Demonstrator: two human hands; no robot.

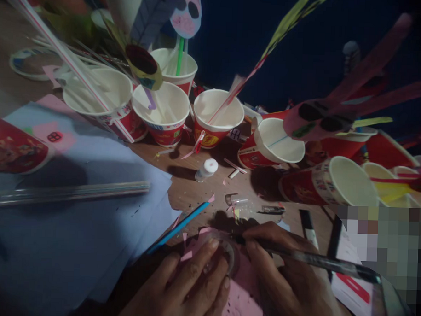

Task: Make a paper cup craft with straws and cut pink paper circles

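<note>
A black marker (317, 261) is gripped between the thumb and fingers of my right hand (292, 276). Its dark tip meets the right side of a clear round disc or ring (232, 262); fingers cover much of it, so its kind is unclear. My left hand (188, 286) lies over this round thing with fingers stretched out, pressing it onto pink paper (242, 302). Dark marks show on the paper's lower part. A blue strip or straw (180, 226) lies left of the paper. Beyond my hands are a black marker cap (272, 209) and pink scraps.
Several red-and-white paper cups (219, 110) stand in a row behind, some holding straws and paper cutouts; one cup (351, 181) is tipped. A small white-capped bottle (207, 169) stands midway. Bluish sheets (90, 241) and packed straws (71, 193) lie left.
</note>
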